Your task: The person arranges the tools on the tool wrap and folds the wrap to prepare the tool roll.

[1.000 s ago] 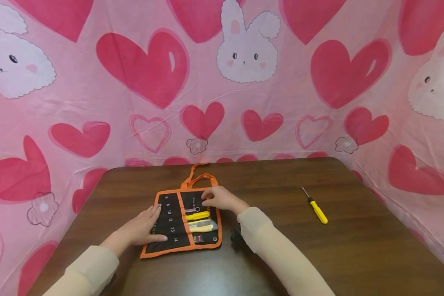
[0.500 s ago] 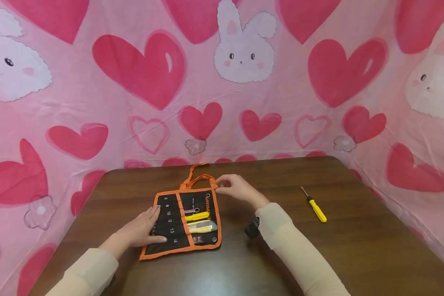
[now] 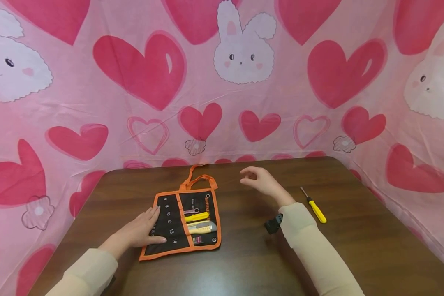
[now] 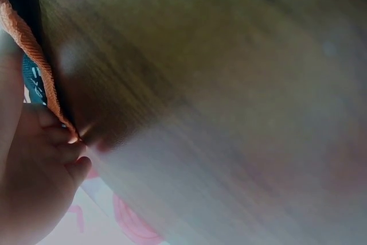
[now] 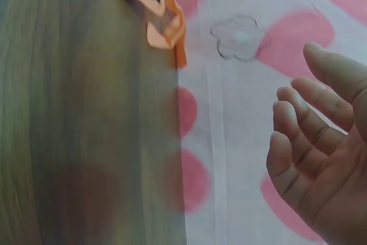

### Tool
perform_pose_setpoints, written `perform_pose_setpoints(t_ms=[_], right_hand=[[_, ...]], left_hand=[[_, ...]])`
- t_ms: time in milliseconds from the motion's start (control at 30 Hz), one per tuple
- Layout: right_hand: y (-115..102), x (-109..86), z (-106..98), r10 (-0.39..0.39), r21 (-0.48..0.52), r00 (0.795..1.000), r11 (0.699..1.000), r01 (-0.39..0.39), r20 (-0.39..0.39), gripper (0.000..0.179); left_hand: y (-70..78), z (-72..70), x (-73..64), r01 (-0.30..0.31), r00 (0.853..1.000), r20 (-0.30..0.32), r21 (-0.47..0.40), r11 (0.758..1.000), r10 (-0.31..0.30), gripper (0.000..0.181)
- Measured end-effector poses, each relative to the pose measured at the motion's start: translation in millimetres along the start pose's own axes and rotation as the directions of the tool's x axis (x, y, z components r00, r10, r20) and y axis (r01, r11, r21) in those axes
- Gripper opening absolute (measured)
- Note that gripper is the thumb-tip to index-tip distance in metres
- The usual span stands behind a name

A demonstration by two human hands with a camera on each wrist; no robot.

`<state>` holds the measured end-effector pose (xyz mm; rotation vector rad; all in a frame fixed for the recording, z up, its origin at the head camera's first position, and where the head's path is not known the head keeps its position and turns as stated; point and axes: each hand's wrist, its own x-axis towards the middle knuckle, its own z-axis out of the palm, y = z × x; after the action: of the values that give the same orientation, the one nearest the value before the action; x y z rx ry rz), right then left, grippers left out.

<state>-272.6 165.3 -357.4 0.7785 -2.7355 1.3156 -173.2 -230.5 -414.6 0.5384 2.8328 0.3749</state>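
Observation:
A black tool pouch [image 3: 181,236] with orange trim and printed numbers lies unrolled on the table. My left hand [image 3: 142,228] rests on its left side with fingers extended and thumb apart. Out of the pouch's right-hand pockets show a utility knife [image 3: 204,227], a yellow handle [image 3: 197,216] and a small ring-ended metal piece; their lower parts are hidden. My right hand [image 3: 262,181] hovers above the table between pouch and screwdriver, fingers loosely bent and holding nothing. The screwdriver [image 3: 318,212], yellow-handled with a black collar, lies to the right of that hand.
Orange straps [image 3: 207,177] trail from the pouch toward the far edge of the brown wooden table [image 3: 244,263]. Behind and beside the table hangs a pink cloth [image 3: 214,90] printed with hearts and rabbits.
My right hand has left the pouch's top right corner and moved to the right, toward the screwdriver's side. The left hand has stayed on the pouch.

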Motion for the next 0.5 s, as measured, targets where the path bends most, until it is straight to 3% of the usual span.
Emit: perform_pose_setpoints(t_ms=[500], right_hand=[[33.1,-27.8,-48.1,0.126,0.057,0.986,0.991,-0.121,-0.112,0.038]], left_hand=[[0.9,-0.8,-1.3,0.008,1.000,0.000,0.000,1.000,-0.008,0.107]])
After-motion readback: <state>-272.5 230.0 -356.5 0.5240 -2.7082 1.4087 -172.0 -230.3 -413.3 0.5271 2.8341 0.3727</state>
